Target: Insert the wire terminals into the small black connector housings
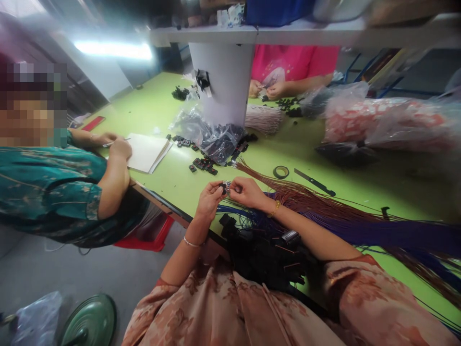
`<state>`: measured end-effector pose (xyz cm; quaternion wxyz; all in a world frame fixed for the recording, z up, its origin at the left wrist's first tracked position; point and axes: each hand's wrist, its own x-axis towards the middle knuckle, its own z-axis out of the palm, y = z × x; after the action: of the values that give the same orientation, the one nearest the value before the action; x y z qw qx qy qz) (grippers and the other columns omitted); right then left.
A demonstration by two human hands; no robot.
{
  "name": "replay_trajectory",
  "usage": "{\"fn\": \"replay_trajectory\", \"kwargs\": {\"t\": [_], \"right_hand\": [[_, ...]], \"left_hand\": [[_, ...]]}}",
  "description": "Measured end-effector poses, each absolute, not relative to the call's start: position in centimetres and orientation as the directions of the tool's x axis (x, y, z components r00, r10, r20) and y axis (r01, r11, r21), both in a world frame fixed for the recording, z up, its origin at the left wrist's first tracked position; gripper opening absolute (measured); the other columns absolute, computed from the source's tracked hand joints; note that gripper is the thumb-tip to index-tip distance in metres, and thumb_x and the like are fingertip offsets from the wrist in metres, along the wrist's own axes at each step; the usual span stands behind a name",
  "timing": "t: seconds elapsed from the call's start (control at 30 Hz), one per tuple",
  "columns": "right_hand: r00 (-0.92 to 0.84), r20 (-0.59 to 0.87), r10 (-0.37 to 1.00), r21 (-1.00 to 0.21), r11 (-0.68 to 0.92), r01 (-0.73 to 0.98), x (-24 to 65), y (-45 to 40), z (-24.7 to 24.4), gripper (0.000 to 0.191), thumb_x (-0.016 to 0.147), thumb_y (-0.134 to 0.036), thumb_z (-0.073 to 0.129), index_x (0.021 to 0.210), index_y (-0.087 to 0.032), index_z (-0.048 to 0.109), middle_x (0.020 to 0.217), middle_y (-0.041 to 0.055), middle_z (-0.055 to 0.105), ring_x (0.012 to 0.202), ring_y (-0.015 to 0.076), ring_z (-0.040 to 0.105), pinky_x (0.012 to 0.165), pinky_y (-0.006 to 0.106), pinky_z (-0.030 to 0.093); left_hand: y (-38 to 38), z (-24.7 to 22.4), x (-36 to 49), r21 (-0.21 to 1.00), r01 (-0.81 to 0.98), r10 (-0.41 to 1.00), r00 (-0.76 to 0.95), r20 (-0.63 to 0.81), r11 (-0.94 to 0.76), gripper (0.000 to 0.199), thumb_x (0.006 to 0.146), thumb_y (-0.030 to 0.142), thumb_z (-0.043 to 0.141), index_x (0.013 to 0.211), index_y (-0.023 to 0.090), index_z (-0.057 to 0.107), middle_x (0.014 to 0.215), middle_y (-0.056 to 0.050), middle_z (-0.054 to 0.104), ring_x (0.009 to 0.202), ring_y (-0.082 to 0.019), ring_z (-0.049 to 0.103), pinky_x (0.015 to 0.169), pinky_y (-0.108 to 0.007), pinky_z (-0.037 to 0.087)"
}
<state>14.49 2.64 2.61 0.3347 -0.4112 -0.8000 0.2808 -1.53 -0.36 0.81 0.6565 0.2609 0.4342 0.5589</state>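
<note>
Mid-frame: left hand [209, 200] pinches small black plug [223, 189]; right hand [249, 192] pinches silvery bit [228, 186] beside it. Plug's likely light, stiff; grip by sides.

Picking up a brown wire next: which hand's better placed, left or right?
Likely the right hand: it is nearer the brown wires. The left hand is farther off and holds a small black part.
</note>
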Motion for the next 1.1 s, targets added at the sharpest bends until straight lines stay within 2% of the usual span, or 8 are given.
{"fn": "replay_trajectory", "kwargs": {"t": [0.27,0.5,0.7,0.8,0.87,0.93,1.03,1.1], "right_hand": [[-0.443,0.305,0.843,-0.720,0.508,0.472,14.4,2.8,2.2,0.009,0.074,-0.021,0.054,0.066,-0.017,0.055,0.062,-0.0009,0.053,0.058,0.0108,0.045,0.057,0.023,0.030],[-0.478,0.311,0.822,-0.692,0.540,0.479,14.7,3.1,2.6,0.013,0.079,-0.021,0.050,0.070,-0.016,0.058,0.066,0.0020,0.059,0.060,0.0117,0.048,0.059,0.024,0.031],[-0.469,0.273,0.840,-0.568,0.534,0.627,14.3,2.7,1.6,0.011,0.077,-0.020,0.052,0.068,-0.016,0.057,0.065,0.0032,0.059,0.059,0.0125,0.046,0.057,0.025,0.027],[-0.519,0.235,0.822,-0.538,0.555,0.635,14.5,3.0,1.9,0.013,0.080,-0.021,0.052,0.071,-0.015,0.060,0.068,0.0038,0.061,0.062,0.0130,0.048,0.059,0.024,0.028],[-0.496,0.195,0.846,-0.554,0.512,0.656,15.2,3.9,2.4,0.019,0.085,-0.024,0.048,0.075,-0.016,0.062,0.072,0.0042,0.064,0.064,0.0131,0.050,0.060,0.024,0.030],[-0.387,0.152,0.909,-0.533,0.405,0.743,16.3,5.3,2.8,0.024,0.089,-0.027,0.044,0.081,-0.016,0.064,0.080,0.0059,0.067,0.069,0.0144,0.054,0.063,0.024,0.032],[-0.184,0.051,0.982,-0.362,0.189,0.913,18.0,7.6,2.5,0.021,0.084,-0.029,0.052,0.092,-0.015,0.065,0.094,0.0111,0.067,0.079,0.0193,0.056,0.065,0.027,0.033],[-0.133,-0.015,0.991,-0.284,0.123,0.951,18.8,8.6,2.1,0.022,0.085,-0.030,0.051,0.094,-0.015,0.066,0.098,0.0126,0.067,0.082,0.0214,0.057,0.066,0.028,0.034]], "left_hand": [[-0.4,0.8,-0.9,0.836,-0.471,0.945,-0.015,-0.327,0.282,0.033,0.061,0.019,0.080,0.089,0.013,0.062,0.080,-0.001,0.067,0.068,-0.008,0.061,0.068,-0.022,0.048],[0.4,0.9,-0.8,0.773,-0.551,0.927,0.004,-0.375,0.316,0.027,0.064,0.014,0.076,0.087,0.014,0.062,0.080,-0.002,0.066,0.070,-0.009,0.061,0.069,-0.023,0.049],[0.1,0.2,0.0,0.814,-0.512,0.934,-0.060,-0.351,0.273,0.032,0.060,0.016,0.079,0.086,0.014,0.062,0.076,0.000,0.066,0.067,-0.007,0.060,0.067,-0.021,0.048],[0.2,-0.1,0.0,0.814,-0.509,0.933,-0.054,-0.355,0.280,0.032,0.059,0.017,0.080,0.086,0.014,0.062,0.076,-0.001,0.066,0.067,-0.008,0.060,0.067,-0.021,0.048],[0.3,-0.2,-0.1,0.806,-0.521,0.930,-0.058,-0.363,0.282,0.031,0.060,0.017,0.079,0.086,0.014,0.063,0.078,-0.001,0.066,0.068,-0.008,0.060,0.067,-0.021,0.048],[0.4,-0.3,-0.2,0.802,-0.526,0.929,-0.058,-0.364,0.282,0.029,0.062,0.017,0.078,0.086,0.015,0.063,0.081,-0.001,0.066,0.069,-0.008,0.060,0.067,-0.021,0.048],[0.5,-0.4,-0.3,0.805,-0.520,0.932,-0.049,-0.359,0.284,0.028,0.063,0.018,0.077,0.087,0.015,0.064,0.082,-0.002,0.066,0.069,-0.008,0.059,0.066,-0.022,0.048],[0.5,-0.4,-0.3,0.806,-0.518,0.932,-0.045,-0.358,0.285,0.029,0.063,0.019,0.077,0.088,0.015,0.064,0.082,-0.002,0.065,0.069,-0.008,0.059,0.066,-0.022,0.047]]}}
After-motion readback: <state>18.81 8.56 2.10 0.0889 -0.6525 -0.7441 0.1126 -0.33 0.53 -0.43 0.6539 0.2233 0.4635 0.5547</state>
